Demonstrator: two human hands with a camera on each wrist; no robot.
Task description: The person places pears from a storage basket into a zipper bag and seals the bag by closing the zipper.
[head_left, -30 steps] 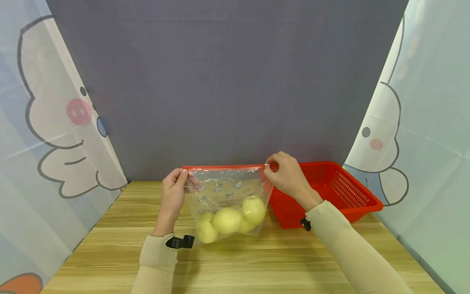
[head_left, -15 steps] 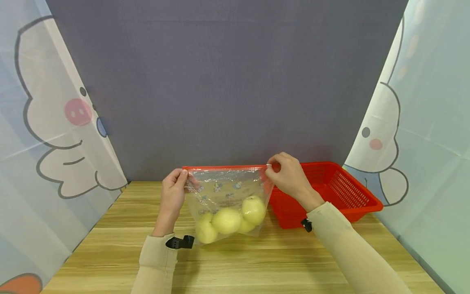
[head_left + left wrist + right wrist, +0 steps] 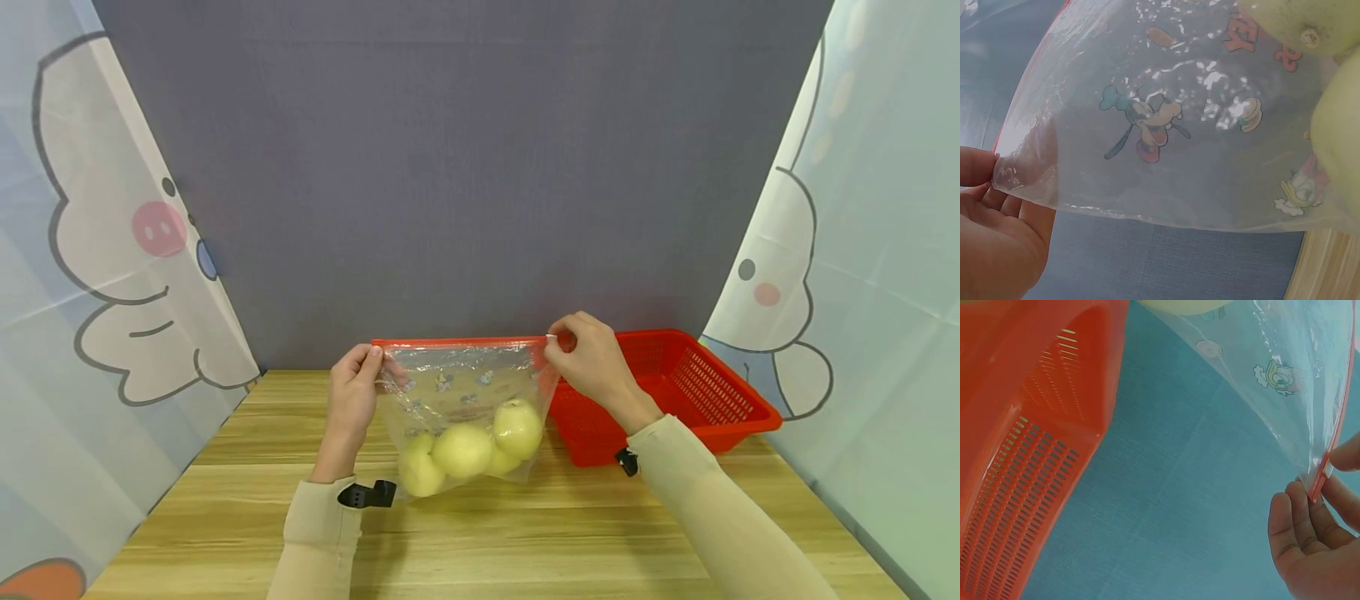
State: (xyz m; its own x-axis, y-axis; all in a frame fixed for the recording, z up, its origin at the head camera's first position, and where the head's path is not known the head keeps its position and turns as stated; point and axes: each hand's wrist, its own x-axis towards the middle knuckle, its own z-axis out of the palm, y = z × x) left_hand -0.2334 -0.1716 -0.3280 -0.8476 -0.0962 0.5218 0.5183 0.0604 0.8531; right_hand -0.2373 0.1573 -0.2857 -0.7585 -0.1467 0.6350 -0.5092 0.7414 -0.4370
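Note:
A clear zip bag with a red zip edge and cartoon prints hangs between both hands, its top stretched straight. Several yellow-green apples lie in the bottom of it. At the bag's upper left corner my left hand pinches the edge between thumb and fingers; some fingers show through the plastic in the left wrist view. My right hand pinches the upper right corner, where a small white zip slider shows at the fingertips. In the right wrist view the red zip end sits between thumb and fingers.
A red plastic basket with slotted walls stands on the wooden table at the right, partly behind the right hand. A dark grey cloth hangs at the back, with cartoon-printed curtains on both sides.
My right hand has shifted slightly to the right along the bag's top, the white slider going with it. The left hand and the apples have hardly moved.

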